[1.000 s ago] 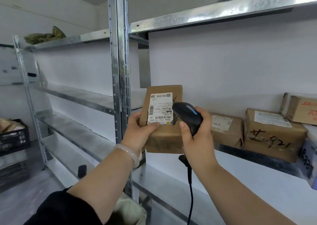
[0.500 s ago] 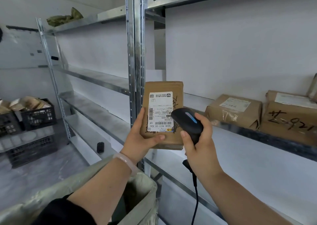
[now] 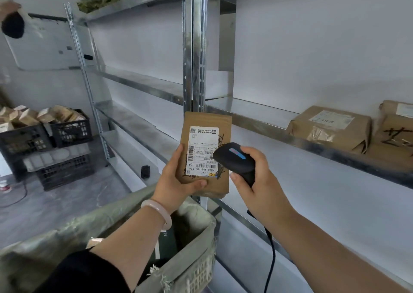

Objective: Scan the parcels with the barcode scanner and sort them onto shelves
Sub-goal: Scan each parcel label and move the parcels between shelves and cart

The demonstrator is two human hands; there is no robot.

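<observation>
The left hand [image 3: 178, 184] grips a brown paper parcel [image 3: 206, 154] upright in front of the metal shelving upright [image 3: 193, 47], thumb across its lower face below the white shipping label [image 3: 202, 152]. The right hand [image 3: 257, 181] is closed around a black corded barcode scanner [image 3: 234, 161], its head just beside the label's right edge. Two more brown parcels [image 3: 330, 128] lie on the shelf [image 3: 257, 114] to the right. A sack-lined basket [image 3: 196, 259] stands below the hands
</observation>
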